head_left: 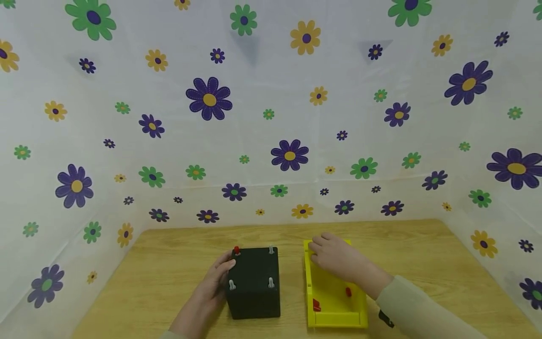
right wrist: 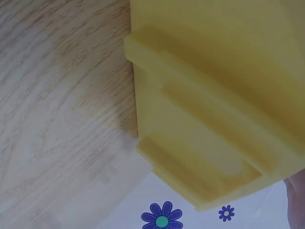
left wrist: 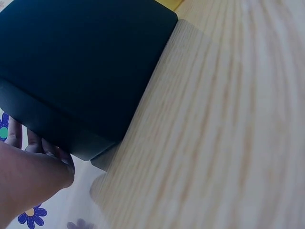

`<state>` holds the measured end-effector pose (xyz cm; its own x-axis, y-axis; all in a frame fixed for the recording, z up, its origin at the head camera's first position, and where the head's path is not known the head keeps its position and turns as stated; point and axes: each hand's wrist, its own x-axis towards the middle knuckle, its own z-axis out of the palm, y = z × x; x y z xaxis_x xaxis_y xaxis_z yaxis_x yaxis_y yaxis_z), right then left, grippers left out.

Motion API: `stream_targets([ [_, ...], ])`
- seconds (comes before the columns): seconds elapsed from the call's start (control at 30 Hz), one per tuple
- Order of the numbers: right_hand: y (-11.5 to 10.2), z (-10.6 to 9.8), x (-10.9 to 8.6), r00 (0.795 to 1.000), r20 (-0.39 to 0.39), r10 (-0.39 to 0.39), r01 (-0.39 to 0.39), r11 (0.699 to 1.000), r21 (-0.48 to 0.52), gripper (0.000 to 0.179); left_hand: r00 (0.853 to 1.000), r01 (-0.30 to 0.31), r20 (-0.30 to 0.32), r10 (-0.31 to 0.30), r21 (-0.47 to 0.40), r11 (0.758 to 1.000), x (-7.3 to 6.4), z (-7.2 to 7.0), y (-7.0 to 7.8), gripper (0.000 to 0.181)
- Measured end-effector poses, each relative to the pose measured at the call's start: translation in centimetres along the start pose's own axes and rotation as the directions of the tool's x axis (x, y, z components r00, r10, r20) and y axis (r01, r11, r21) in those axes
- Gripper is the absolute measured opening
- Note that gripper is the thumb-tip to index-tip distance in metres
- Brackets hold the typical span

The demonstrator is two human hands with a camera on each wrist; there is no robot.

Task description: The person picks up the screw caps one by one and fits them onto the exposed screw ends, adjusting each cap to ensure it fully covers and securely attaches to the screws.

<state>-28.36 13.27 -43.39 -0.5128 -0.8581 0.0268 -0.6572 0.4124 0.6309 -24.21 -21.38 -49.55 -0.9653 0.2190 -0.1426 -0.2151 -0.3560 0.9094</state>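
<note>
A black box stands on the wooden table, with silver toggle-like posts near the corners of its top. A small red cap covers the post at the far left corner. My left hand grips the box's left side, thumb at the top edge; the left wrist view shows its fingers against the dark wall. To the right lies a yellow bin holding small red pieces. My right hand reaches into the bin's far end with bent fingers. Whether they pinch anything is hidden.
Right of the bin, a small black object lies partly under the right sleeve. A white cloth with printed flowers hangs behind and along both sides of the table.
</note>
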Motion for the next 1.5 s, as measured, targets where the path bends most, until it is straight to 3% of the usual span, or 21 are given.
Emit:
stream_targets([
  [0.33,0.3,-0.1,-0.1,0.998,-0.056,-0.002,0.002,1.0,0.002,0.017,1.0,-0.013,-0.02,0.013,-0.004,1.0,0.2,0.2,-0.2,0.03],
  [0.67,0.6,-0.3,0.0,0.996,-0.087,0.017,-0.013,0.999,0.043,0.016,0.996,-0.055,0.075,0.056,-0.021,0.998,0.3,-0.1,-0.1,0.035],
  [0.97,1.1,-0.9,0.1,0.994,-0.106,0.015,-0.011,0.999,0.035,0.011,0.997,-0.041,0.07,0.044,-0.037,0.998,0.2,0.0,-0.1,0.031],
  [1.37,1.4,-1.7,0.2,0.99,-0.143,0.004,0.0,1.0,0.03,0.008,1.0,-0.011,-0.005,0.011,-0.037,0.999,0.4,0.4,-0.2,0.029],
  [1.5,1.4,-2.2,0.2,0.989,-0.151,-0.001,0.006,1.0,0.03,0.007,1.0,-0.02,0.019,0.02,-0.026,0.999,0.4,0.1,-0.3,0.029],
])
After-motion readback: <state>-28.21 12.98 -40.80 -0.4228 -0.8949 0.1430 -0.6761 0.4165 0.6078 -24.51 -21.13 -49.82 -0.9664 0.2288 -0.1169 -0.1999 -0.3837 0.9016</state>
